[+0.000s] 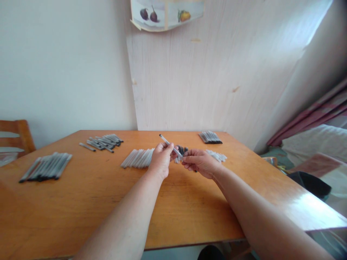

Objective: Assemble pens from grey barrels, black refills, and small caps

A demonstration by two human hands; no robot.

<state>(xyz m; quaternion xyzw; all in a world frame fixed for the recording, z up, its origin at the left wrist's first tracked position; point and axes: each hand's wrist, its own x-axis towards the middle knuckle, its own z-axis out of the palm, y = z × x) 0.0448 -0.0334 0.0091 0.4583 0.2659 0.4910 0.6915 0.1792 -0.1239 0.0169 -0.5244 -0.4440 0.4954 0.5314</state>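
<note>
We've got the pen [177, 153] above mid-table [173, 202], axis diag: dark end up-left, other end down-right. L hand [160, 156] pinches mid-barrel; R hand [200, 161] pinches lower end, so R's nearer that tip, L nearer dark end.

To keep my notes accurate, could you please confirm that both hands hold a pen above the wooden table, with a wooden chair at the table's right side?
Not quite: the head view shows the wooden chair at the left side of the wooden table. The rest is right: the left hand and right hand hold a pen above it.
</note>
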